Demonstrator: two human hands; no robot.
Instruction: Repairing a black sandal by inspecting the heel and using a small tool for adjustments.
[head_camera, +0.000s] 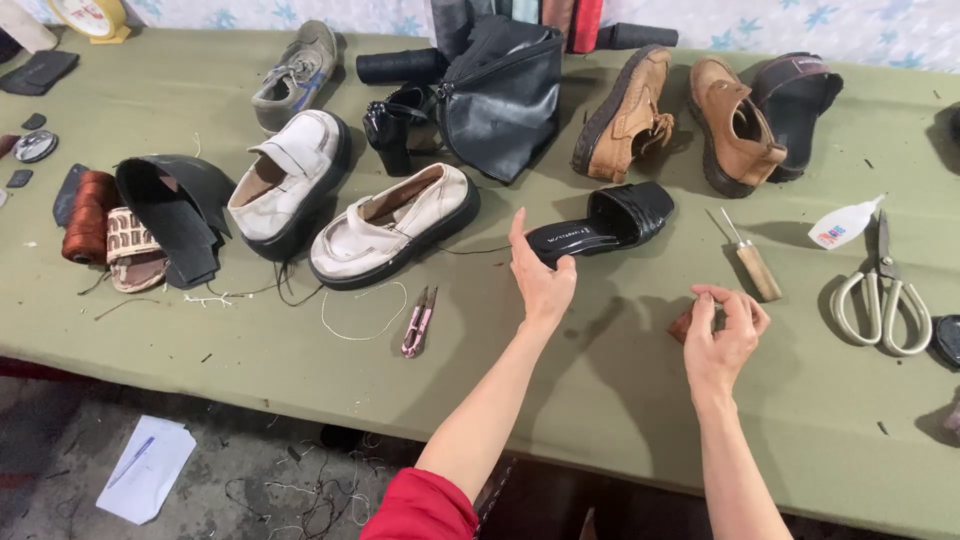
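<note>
Two hands work over the green table (180, 330): left hand (540, 280), fingers apart, touches the black sandal (610, 225) mid-table; right hand (722, 335) pinches a small brown piece (683, 324), awaiting accurate placement.

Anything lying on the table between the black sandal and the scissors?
Yes: in the head view, a wooden-handled awl lies between the black sandal and the scissors, with a small white bottle nearer the scissors.

Olive green table cover (620, 400), two cream loafers (392, 224) with black soles, a glossy black slide sandal (610, 224), tan suede shoes (735, 125), rust-coloured thread spool (88, 215), pink thread snips (417, 322), white-handled scissors (882, 295), red sleeve (425, 508).
</note>
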